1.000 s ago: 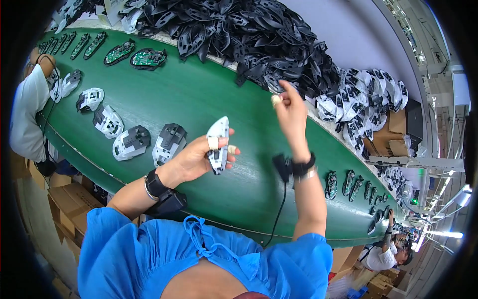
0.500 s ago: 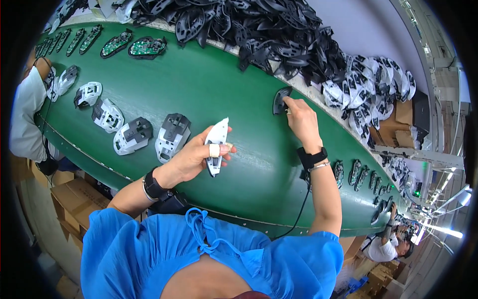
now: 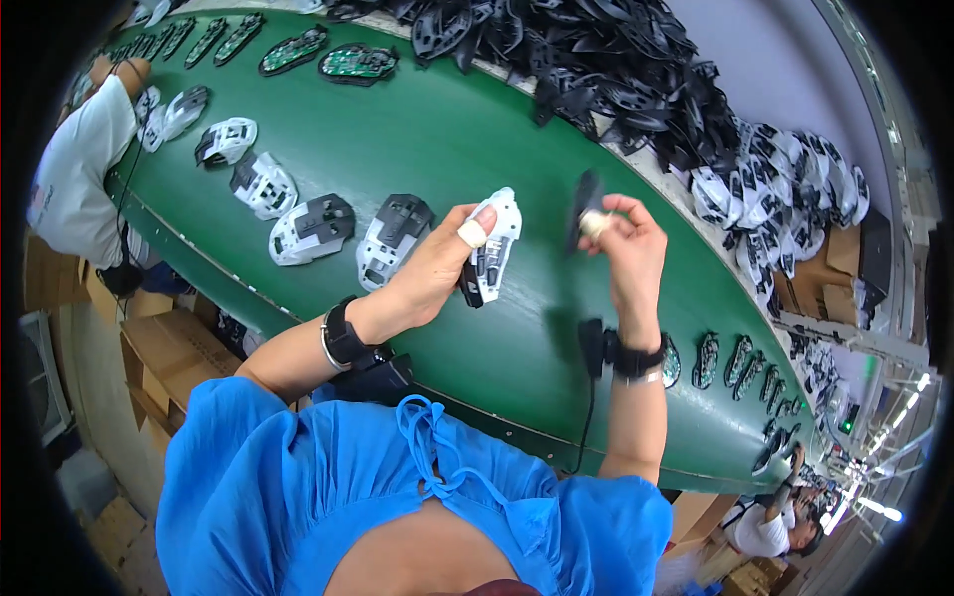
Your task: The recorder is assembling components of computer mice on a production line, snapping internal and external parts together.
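Observation:
My left hand (image 3: 442, 260) is closed around a white plastic side shell (image 3: 499, 243) with a dark inner strip, its thumb on the upper part. The shell tilts over the green belt. My right hand (image 3: 628, 238) pinches a black curved plastic piece (image 3: 584, 211), raised off the belt and slightly blurred. A gap separates the two parts. Beside my left hand lies a white-and-dark-grey mouse-shaped housing (image 3: 395, 236). A similar housing (image 3: 313, 228) sits farther left. Light wraps cover my left thumb and a right finger.
Several green circuit boards (image 3: 358, 64) lie along the far left of the green belt (image 3: 467, 129); more boards (image 3: 706, 360) lie right. Heaps of black parts (image 3: 616, 70) and white shells (image 3: 785, 189) line the far ledge. A co-worker's sleeve (image 3: 84, 179) is at left.
My right hand has lifted the black piece off the belt and brought it nearer my left hand. My left hand has raised and turned the white shell. The whole view has shifted.

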A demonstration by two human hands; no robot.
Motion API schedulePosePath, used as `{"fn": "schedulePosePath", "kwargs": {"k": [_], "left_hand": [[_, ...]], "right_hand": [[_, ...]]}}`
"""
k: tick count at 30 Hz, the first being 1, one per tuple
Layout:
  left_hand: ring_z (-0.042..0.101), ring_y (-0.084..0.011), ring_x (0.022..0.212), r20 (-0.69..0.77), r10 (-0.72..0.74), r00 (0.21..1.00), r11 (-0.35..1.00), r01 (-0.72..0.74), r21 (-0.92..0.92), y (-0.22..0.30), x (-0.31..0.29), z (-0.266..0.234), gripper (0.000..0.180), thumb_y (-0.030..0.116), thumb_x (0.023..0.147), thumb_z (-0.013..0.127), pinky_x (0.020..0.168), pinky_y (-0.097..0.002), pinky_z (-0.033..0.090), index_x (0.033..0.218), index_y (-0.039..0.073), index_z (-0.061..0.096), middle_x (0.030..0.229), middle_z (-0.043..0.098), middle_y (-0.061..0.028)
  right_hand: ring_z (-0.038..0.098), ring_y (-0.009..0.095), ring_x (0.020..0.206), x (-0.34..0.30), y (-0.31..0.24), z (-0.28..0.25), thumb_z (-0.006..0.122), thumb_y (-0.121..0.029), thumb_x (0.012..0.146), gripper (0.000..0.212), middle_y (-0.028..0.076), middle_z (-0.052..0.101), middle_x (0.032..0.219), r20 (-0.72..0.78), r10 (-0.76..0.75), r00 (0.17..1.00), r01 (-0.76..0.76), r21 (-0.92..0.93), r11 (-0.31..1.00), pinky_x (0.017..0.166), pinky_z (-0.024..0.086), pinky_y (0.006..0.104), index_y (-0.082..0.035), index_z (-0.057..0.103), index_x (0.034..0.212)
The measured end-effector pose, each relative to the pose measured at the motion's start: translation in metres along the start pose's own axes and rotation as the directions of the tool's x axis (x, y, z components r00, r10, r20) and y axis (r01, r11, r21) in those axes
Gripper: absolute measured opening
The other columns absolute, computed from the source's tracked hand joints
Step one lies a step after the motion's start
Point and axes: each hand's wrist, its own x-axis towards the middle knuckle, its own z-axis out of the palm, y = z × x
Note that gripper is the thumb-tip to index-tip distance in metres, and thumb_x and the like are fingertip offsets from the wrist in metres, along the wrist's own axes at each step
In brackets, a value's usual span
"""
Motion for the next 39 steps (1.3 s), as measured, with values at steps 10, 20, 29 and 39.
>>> {"fn": "schedulePosePath", "kwargs": {"k": [10, 20, 29, 39], "left_hand": [[0.056, -0.0088, 0.081, 0.080, 0.048, 0.996, 0.997, -0.043, -0.068, 0.009, -0.001, 0.011, 0.066, 0.066, 0.093, 0.026, 0.068, -0.0249, 0.046, 0.111, 0.009, 0.055, 0.091, 0.061, -0.0014], [0.050, -0.0083, 0.099, 0.098, 0.159, 0.982, 0.980, -0.169, 0.105, 0.013, -0.011, 0.005, 0.051, 0.022, 0.084, 0.069, 0.084, -0.0264, 0.043, 0.125, 0.003, 0.045, 0.110, 0.052, -0.0030], [0.049, -0.0161, 0.117, 0.348, 0.261, 0.901, 0.808, -0.401, 0.432, 0.025, -0.028, 0.008, 0.078, 0.015, 0.068, 0.083, 0.100, -0.0314, 0.039, 0.135, 0.003, 0.045, 0.128, 0.052, -0.0093], [0.052, -0.0192, 0.113, 0.342, 0.084, 0.936, 0.902, -0.217, 0.372, 0.002, -0.023, 0.005, 0.090, 0.021, 0.067, 0.084, 0.097, -0.0326, 0.041, 0.139, 0.001, 0.035, 0.121, 0.056, -0.0139]], "right_hand": [[0.063, 0.009, 0.069, -0.059, -0.012, 0.054, 0.072, 0.004, 0.075, 0.041, 0.005, 0.064, 0.075, 0.128, -0.323, 0.938, 0.337, -0.103, 0.936, 0.062, 0.052, 0.0222, -0.003, 0.041, 0.102], [0.061, 0.010, 0.064, -0.082, -0.003, 0.065, 0.074, 0.002, 0.073, 0.049, 0.003, 0.061, 0.070, 0.133, -0.335, 0.933, 0.359, -0.248, 0.900, 0.059, 0.050, 0.0240, -0.004, 0.045, 0.112], [0.051, 0.023, 0.120, -0.071, -0.027, 0.023, 0.069, 0.005, 0.076, 0.058, 0.013, 0.053, 0.128, 0.396, -0.069, 0.916, -0.051, 0.284, 0.957, 0.100, 0.043, 0.0385, 0.000, 0.050, 0.130], [0.059, 0.019, 0.104, -0.070, -0.001, 0.004, 0.065, 0.001, 0.077, 0.049, 0.015, 0.060, 0.116, 0.372, 0.168, 0.913, -0.347, 0.488, 0.801, 0.089, 0.048, 0.0277, 0.006, 0.052, 0.124]]}}
